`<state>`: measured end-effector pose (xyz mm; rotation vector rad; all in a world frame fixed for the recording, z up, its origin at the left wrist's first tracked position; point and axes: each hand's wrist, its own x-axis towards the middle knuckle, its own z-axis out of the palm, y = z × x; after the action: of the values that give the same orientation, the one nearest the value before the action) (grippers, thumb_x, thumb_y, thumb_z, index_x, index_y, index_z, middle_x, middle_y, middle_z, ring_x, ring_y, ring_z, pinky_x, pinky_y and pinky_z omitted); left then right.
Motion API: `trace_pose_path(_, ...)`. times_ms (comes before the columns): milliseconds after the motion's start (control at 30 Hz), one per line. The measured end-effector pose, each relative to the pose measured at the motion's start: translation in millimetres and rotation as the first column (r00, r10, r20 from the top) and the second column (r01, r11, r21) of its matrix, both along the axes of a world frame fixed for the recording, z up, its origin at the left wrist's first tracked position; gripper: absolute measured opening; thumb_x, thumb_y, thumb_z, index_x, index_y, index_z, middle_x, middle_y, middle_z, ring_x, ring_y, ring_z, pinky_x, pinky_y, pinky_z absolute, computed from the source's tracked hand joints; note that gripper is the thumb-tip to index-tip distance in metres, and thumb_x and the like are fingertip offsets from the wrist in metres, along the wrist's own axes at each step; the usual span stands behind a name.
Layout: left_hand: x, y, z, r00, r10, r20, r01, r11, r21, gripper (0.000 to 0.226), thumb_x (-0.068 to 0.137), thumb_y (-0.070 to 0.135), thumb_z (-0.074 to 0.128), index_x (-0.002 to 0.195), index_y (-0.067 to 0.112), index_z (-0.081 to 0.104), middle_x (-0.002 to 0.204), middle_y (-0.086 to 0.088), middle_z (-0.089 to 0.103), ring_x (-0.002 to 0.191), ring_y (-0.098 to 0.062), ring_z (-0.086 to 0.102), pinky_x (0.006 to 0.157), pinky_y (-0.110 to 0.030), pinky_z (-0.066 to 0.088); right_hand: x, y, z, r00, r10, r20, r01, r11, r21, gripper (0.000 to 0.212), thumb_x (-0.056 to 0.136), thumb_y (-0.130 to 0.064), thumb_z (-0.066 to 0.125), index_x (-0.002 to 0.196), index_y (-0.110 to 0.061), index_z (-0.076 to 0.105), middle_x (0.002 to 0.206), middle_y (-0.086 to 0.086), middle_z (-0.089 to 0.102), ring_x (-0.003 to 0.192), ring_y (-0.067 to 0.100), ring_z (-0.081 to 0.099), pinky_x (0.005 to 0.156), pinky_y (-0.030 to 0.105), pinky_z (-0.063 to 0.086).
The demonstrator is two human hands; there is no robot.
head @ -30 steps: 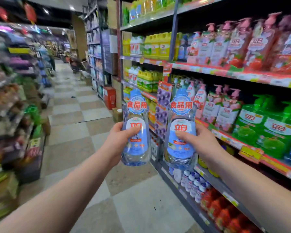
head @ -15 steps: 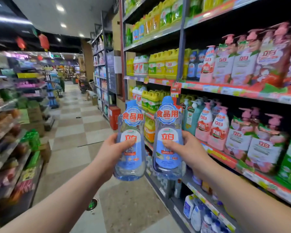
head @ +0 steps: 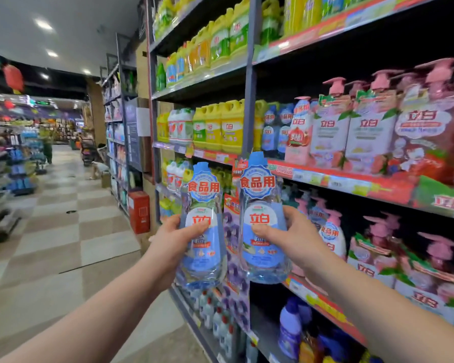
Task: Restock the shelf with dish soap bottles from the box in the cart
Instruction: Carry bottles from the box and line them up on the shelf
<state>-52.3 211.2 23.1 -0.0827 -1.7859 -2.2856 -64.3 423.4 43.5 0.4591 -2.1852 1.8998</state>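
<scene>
both hands are raised at chest height, apart from each other, each clamped on one bottle. the left hand [head: 172, 239] grips a clear, blue-labelled plastic dish soap bottle [head: 202, 231] round its waist, thumb across the label. the right hand [head: 291, 237] grips a second clear, blue-labelled bottle [head: 261, 221] the same way. the two bottles are side by side, near each other but not touching, long axes close to upright, caps up, labels facing the camera.

the governing relation: the red-edged metal shelf [head: 338, 179] lies ahead and to the right of the hands, its front rail just above and behind the right-hand bottle's cap. a short row of like blue-labelled bottles [head: 271, 129] stands on that tier, between yellow plastic jugs [head: 220, 127] and pink-capped pump bottles [head: 330, 127]. judged target: that row. the right hand is nearer it; the left must cross further.

the next move likely calls for a lift up and right, keeping each bottle upright to clear the rail. the box and cart are not in view.
</scene>
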Motion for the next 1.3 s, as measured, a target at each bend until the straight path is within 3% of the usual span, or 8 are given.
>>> trace_pose_path(133,-56.4,-0.3,-1.6,0.998,-0.055,0.025,0.055,0.998,-0.006,0.037,0.08,0.013,0.069,0.113,0.003,0.059,0.097,-0.018,0.072,0.075,-0.029,0.07,0.063,-0.04,0.057,-34.0,8.3,4.2,0.997,-0.079,-0.001,0.079,0.997,0.014,0.035,0.072,-0.018,0.079,0.099,-0.025,0.059,0.101,-0.002,0.07,0.085,0.014,0.069,0.073,0.032,0.056)
trace_pose_path(267,-116.2,-3.8,-2.3,0.991,-0.129,0.019,0.128,0.991,0.043,0.034,0.079,0.012,0.07,0.109,0.003,0.058,0.088,-0.014,0.074,0.066,-0.026,0.071,0.053,-0.033,0.056,-79.0,7.6,10.7,0.983,-0.184,-0.025,0.185,0.982,0.049,0.046,0.068,-0.015,0.08,0.109,-0.016,0.059,0.105,0.005,0.07,0.09,0.021,0.069,0.083,0.041,0.055)
trace_pose_path(367,-164.0,-13.1,0.2,0.983,-0.185,0.004,0.185,0.983,-0.006,0.034,0.079,0.013,0.07,0.11,0.004,0.06,0.095,-0.016,0.073,0.074,-0.028,0.07,0.061,-0.037,0.057,-122.2,-2.1,23.4,0.952,-0.291,-0.099,0.299,0.952,0.072,0.048,0.069,-0.018,0.08,0.112,-0.015,0.06,0.107,0.006,0.069,0.094,0.023,0.068,0.087,0.043,0.054)
trace_pose_path(800,-346.2,-59.6,56.7,0.893,-0.441,-0.093,0.441,0.897,-0.019,0.036,0.082,0.011,0.067,0.114,0.002,0.057,0.105,-0.023,0.069,0.075,-0.031,0.069,0.061,-0.038,0.059,-291.4,-59.8,109.7,0.75,-0.611,-0.253,0.632,0.775,0.002,0.037,0.077,-0.013,0.075,0.108,-0.01,0.055,0.099,0.006,0.063,0.087,0.021,0.062,0.081,0.036,0.05)
trace_pose_path(967,-385.0,-53.7,63.2,0.864,-0.485,-0.135,0.49,0.872,0.007,0.03,0.081,0.008,0.068,0.11,0.004,0.059,0.101,-0.02,0.072,0.072,-0.028,0.07,0.057,-0.035,0.058,-341.1,-56.5,138.1,0.687,-0.667,-0.289,0.688,0.725,-0.038,0.049,0.076,-0.015,0.076,0.118,-0.007,0.052,0.103,0.004,0.06,0.092,0.02,0.06,0.085,0.037,0.051)
trace_pose_path(1167,-419.1,-57.8,61.8,0.873,-0.46,-0.163,0.463,0.886,-0.02,0.027,0.078,0.011,0.071,0.103,0.012,0.061,0.089,-0.009,0.076,0.074,-0.026,0.073,0.057,-0.033,0.056,-399.7,-47.7,148.4,0.684,-0.649,-0.333,0.692,0.722,0.015,0.048,0.075,-0.017,0.077,0.116,-0.013,0.054,0.1,0.002,0.061,0.081,0.013,0.06,0.063,0.018,0.047)
trace_pose_path(1233,-427.6,-60.4,64.2,0.871,-0.457,-0.177,0.462,0.887,-0.019,0.028,0.077,0.012,0.071,0.104,0.012,0.061,0.088,-0.008,0.076,0.074,-0.025,0.073,0.056,-0.032,0.056,-416.7,-44.1,145.5,0.686,-0.648,-0.332,0.693,0.721,0.023,0.047,0.075,-0.018,0.077,0.116,-0.013,0.054,0.099,0.003,0.061,0.081,0.015,0.059,0.06,0.02,0.045)
trace_pose_path(1300,-435.2,-61.5,66.0,0.87,-0.457,-0.185,0.462,0.887,-0.017,0.028,0.077,0.012,0.071,0.104,0.013,0.061,0.086,-0.007,0.076,0.073,-0.025,0.073,0.055,-0.031,0.056,-431.3,-40.7,140.9,0.683,-0.66,-0.314,0.703,0.711,0.034,0.049,0.076,-0.019,0.076,0.119,-0.011,0.053,0.102,0.004,0.06,0.087,0.018,0.057,0.07,0.028,0.045)
